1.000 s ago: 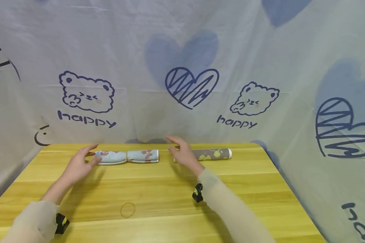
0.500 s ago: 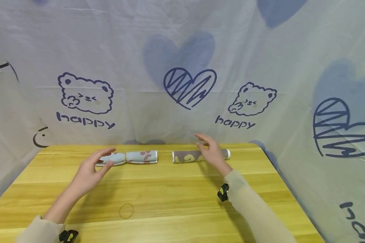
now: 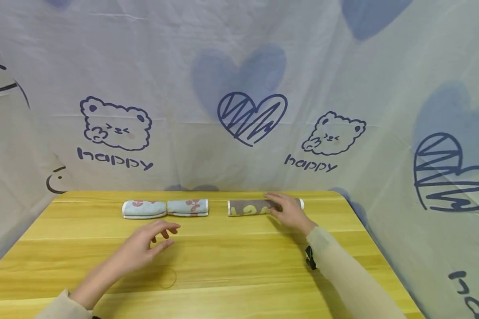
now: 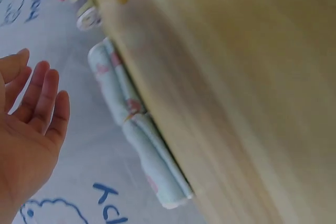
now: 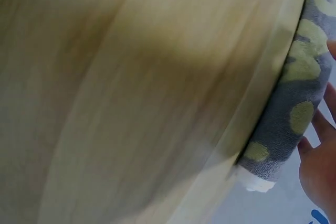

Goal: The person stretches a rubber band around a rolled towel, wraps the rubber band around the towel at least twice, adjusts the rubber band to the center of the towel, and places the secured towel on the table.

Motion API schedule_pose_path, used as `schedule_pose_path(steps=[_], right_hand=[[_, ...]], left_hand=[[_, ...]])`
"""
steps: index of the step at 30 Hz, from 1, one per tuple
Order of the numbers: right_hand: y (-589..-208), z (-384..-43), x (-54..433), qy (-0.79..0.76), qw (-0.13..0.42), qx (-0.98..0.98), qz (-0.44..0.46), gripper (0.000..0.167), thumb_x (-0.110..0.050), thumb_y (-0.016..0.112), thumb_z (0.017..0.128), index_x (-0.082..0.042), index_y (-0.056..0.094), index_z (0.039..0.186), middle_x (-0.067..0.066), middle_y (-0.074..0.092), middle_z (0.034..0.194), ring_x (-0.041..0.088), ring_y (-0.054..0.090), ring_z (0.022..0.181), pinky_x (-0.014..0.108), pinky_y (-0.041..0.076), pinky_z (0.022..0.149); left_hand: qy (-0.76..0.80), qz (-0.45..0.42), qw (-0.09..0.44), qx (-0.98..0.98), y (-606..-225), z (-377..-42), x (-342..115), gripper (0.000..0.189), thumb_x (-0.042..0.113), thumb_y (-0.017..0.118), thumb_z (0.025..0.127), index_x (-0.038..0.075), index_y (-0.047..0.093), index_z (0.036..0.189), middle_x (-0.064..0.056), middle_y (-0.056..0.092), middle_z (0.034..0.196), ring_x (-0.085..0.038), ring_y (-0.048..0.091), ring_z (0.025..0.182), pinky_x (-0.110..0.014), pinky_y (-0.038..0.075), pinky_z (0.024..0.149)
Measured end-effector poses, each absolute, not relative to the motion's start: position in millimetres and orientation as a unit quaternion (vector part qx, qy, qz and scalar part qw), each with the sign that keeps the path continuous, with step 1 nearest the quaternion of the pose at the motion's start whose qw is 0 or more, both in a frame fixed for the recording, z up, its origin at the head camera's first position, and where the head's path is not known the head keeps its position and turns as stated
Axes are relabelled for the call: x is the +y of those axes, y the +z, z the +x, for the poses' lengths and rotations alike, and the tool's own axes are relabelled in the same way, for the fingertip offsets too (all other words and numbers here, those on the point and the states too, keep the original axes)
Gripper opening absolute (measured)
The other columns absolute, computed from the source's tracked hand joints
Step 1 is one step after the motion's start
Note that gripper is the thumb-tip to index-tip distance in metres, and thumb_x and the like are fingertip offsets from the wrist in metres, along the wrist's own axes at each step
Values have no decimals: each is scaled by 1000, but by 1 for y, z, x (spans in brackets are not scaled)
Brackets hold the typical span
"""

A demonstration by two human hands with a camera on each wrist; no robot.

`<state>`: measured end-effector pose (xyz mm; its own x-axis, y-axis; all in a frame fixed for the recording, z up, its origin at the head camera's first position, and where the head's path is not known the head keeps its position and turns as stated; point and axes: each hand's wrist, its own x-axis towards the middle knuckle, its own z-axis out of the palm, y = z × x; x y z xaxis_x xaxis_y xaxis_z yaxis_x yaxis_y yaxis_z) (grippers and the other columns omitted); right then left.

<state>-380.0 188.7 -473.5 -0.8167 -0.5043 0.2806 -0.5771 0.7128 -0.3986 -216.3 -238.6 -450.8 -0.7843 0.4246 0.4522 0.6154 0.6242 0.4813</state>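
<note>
A pale sleeve (image 3: 65, 306) comes in at the bottom left. Above it, on the light cloth (image 3: 175, 57) that hangs behind the table (image 3: 231, 257), a bear face (image 3: 115, 124) is drawn over the word "happy".

Next is a rolled-up blue cloth (image 3: 147, 209) with pinky-red pictures and white ends. It lies flat near the back edge of the table. A thin band (image 3: 166, 208) goes round its middle and squeezes it in.

The left hand (image 3: 145, 246) is in the air in front of the blue roll, apart from it. Its fingers are loosely bent, and they hold nothing. A thin ring (image 3: 175, 278) lies on the table near this hand.

A stripy heart (image 3: 252, 118) is drawn on the hanging cloth near the middle. Below it, a rolled-up gray cloth (image 3: 245, 208) with yellow-green shapes and white ends lies in line with the blue roll, with a gap between them.

The right hand (image 3: 290, 212) is at the gray roll, its fingers on the far side and its thumb on the near side. I can't tell if it really grips the roll. Its sleeve (image 3: 351, 270) has a small black thing (image 3: 310, 258) by the wrist. Another stripy heart (image 3: 439, 164) is drawn at the far right.
</note>
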Motion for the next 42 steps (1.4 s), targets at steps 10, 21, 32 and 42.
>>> schedule_pose_path(steps=[10, 21, 32, 42], right_hand=[[-474, -385, 186, 191, 11, -933, 304, 56, -21, 74, 98, -12, 56, 151, 20, 52, 153, 45, 46, 141, 62, 32, 118], [-476, -389, 183, 193, -26, -937, 291, 49, -25, 68, 102, -19, 57, 150, 18, 53, 152, 44, 48, 140, 63, 33, 117], [-475, -377, 169, 216, -18, -938, 269, 41, -31, 73, 99, -16, 70, 137, 12, 67, 134, 34, 60, 126, 52, 45, 110], [-479, -363, 158, 194, -1, -940, 280, 36, -37, 82, 91, -14, 74, 116, 7, 69, 122, 27, 63, 115, 46, 50, 105]], left_hand=[[-270, -358, 20, -894, -472, -218, -237, 25, 17, 78, 94, 15, 73, 119, 9, 70, 107, -9, 65, 96, -35, 58, 86], [-266, -400, -37, -876, -477, -222, -239, 16, 19, 83, 89, 26, 78, 102, 17, 65, 104, -3, 59, 94, -28, 56, 84], [-266, -401, -37, -876, -476, -225, -243, 15, 19, 85, 85, 31, 76, 85, 22, 63, 95, 1, 56, 91, -30, 54, 83], [-212, -416, -23, -884, -476, -227, -238, 25, 14, 84, 85, 32, 68, 82, 23, 58, 90, 1, 50, 88, -26, 50, 77]])
